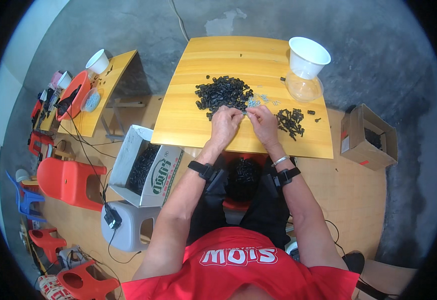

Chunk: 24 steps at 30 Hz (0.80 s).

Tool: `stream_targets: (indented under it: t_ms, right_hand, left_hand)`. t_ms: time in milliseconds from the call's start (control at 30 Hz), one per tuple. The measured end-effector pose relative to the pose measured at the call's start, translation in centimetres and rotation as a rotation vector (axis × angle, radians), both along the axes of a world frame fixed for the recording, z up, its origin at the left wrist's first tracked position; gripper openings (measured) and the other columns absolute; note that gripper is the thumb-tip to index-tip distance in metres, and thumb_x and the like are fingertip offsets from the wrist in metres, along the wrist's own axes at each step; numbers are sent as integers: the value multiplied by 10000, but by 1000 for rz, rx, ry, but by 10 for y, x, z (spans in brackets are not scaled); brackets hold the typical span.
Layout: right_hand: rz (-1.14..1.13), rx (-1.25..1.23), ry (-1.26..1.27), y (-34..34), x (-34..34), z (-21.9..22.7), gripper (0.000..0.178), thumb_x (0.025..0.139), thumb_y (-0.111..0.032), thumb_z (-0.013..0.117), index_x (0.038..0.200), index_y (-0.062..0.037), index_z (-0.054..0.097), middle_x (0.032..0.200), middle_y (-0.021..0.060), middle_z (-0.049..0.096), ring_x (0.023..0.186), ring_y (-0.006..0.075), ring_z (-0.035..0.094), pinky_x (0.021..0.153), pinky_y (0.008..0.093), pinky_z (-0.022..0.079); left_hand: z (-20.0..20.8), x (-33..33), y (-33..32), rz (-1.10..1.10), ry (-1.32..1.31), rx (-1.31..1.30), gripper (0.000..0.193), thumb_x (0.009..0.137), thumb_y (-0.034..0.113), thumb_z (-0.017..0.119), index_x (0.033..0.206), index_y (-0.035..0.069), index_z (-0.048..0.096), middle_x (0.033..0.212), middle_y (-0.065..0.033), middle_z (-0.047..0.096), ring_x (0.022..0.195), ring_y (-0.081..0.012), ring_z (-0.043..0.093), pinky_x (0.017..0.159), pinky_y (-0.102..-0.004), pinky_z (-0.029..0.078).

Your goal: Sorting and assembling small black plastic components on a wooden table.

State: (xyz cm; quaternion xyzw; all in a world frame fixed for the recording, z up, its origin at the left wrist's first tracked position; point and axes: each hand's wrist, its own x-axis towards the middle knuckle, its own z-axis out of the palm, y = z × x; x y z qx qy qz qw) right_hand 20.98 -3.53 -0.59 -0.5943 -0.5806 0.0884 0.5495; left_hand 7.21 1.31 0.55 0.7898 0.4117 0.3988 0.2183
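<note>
Over the near part of the wooden table (188, 125), my left hand (226, 125) and my right hand (263, 126) meet with fingertips pinched together. Whatever small piece is between them is too small to make out. A large heap of small black parts (223, 94) lies just beyond my left hand. Loose silver screws (263, 100) are scattered just beyond my right fingers. To the right of my right hand spreads a smaller pile of black pieces (290, 122), with a few strays beside it.
At the table's far right stand a white tub (309, 54) and a clear plastic bowl (303, 87). An open carton (151, 170) of black parts is left of my legs; another cardboard box (368, 137) is at right. A grey stool (128, 227) and red chair (71, 180) stand left.
</note>
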Motion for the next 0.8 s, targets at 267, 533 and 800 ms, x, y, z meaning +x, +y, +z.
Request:
stream_targets:
  t_ms: [267, 533, 800]
  right_hand:
    - [54, -58, 84, -1, -1, 3, 88, 763, -65, 630, 843, -47, 597, 797, 83, 591, 693, 227, 612, 646, 305, 483]
    - [-156, -62, -48, 4, 3, -11, 161, 743, -58, 645, 885, -73, 572, 795, 86, 555, 657, 224, 598, 608, 333, 473]
    - [-193, -45, 116, 4, 6, -6, 111, 725, -26, 638, 818, -63, 589, 753, 75, 571, 597, 200, 589, 581, 309, 473]
  left_hand:
    - [4, -3, -2, 6, 61, -4, 125, 743, 153, 669, 796, 42, 688, 724, -132, 580, 682, -257, 577, 621, -356, 462]
    - [7, -6, -4, 27, 52, -22, 132, 744, 164, 668, 785, 40, 689, 695, -121, 583, 677, -250, 570, 625, -352, 452]
    - [3, -14, -14, 25, -33, -42, 104, 738, 125, 653, 789, 39, 682, 722, -152, 577, 716, -298, 560, 663, -383, 451]
